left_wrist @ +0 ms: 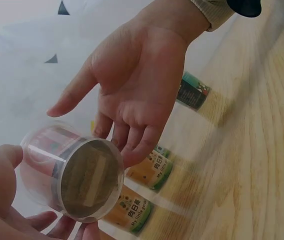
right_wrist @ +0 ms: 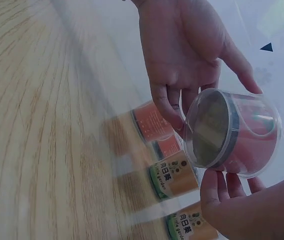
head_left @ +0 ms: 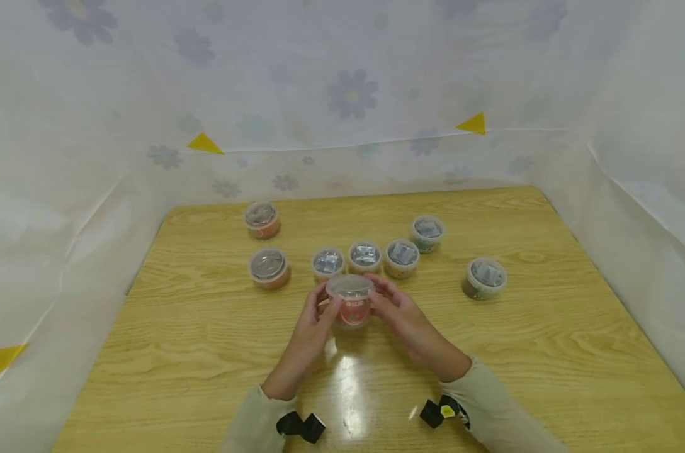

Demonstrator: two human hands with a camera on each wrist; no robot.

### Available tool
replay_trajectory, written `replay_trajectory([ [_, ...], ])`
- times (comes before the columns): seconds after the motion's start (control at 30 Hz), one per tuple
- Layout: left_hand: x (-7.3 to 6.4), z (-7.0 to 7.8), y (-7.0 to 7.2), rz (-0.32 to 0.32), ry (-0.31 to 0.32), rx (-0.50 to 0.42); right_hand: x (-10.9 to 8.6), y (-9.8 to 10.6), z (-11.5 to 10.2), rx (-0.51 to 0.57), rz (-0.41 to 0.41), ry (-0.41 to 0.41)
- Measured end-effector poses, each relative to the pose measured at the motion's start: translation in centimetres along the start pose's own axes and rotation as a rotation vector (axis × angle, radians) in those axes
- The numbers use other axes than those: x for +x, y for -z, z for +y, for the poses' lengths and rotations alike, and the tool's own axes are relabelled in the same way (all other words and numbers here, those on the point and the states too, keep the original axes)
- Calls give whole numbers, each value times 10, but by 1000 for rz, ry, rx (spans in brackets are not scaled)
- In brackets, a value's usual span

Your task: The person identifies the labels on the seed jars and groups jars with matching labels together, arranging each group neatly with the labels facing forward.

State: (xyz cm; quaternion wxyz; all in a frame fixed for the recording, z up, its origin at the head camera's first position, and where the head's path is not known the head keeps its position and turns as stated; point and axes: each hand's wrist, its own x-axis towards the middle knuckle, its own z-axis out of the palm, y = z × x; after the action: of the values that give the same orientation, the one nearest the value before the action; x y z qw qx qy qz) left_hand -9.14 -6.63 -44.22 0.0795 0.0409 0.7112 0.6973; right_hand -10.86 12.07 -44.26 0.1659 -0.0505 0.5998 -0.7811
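Observation:
Both hands hold a clear plastic tub (head_left: 350,308) with a domed clear lid and a red printed label. In the head view it is lid up. My left hand (head_left: 308,327) has its thumb on the near side and fingers round the left. The right hand (head_left: 407,321) grips the other side, its thumb also in front. Seen from the left wrist, the tub's round end (left_wrist: 93,180) shows dark contents with a tan strip. The right wrist view shows the label (right_wrist: 257,132) through the clear wall.
Two orange tubs (head_left: 267,267) stand to the left. Three orange-and-green tubs (head_left: 401,259) form a row behind the hands, with a green tub (head_left: 427,234) just behind and a dark green tub (head_left: 484,279) to the right. Patterned cloth (head_left: 348,145) encloses the wooden table (head_left: 206,352).

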Motion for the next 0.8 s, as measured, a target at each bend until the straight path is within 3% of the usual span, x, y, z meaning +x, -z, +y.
replay_trajectory([
  [0.3, 3, 0, -6, 12, -42, -6, -5, 12, 3, -11, -7, 49],
  [0.57, 3, -6, -18, -71, -83, -40, -16, 30, 8, -53, -13, 70],
  [0.8, 5, -12, -27, -127, -63, -69, -23, 43, 11, -67, 4, 60],
])
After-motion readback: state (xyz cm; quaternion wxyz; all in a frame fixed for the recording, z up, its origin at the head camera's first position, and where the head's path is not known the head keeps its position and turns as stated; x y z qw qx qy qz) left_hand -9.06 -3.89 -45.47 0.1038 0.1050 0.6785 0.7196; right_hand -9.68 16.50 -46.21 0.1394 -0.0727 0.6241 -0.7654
